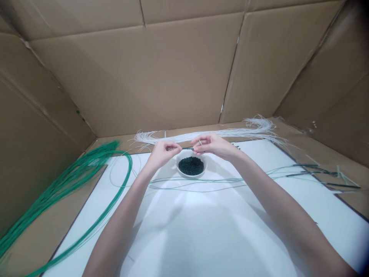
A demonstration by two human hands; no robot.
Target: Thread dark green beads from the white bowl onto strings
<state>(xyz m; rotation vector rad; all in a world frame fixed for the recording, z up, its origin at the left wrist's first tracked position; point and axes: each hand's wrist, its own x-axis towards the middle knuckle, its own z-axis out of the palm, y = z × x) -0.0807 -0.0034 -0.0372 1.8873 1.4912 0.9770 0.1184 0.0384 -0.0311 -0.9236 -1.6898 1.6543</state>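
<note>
Above a white bowl (pixel 178 169) of small dark green beads (pixel 190 166), both hands face each other with a short dark beaded string (pixel 188 148) stretched between them. My left hand (pixel 165 153) pinches its left end between thumb and forefinger. The right end sits in the fingertips of my right hand (pixel 210 145), whose other fingers are curled. A thin pale strand (pixel 200 142) sticks up from the right fingers. Individual beads on the string are too small to make out.
Green cords (pixel 72 175) lie in a large bundle at the left, looping onto the white board (pixel 190 238). White strands (pixel 181 137) stretch along the back. Green threads with dark beaded ends (pixel 343 185) cross to the right. Cardboard walls (pixel 184 73) enclose the back and sides.
</note>
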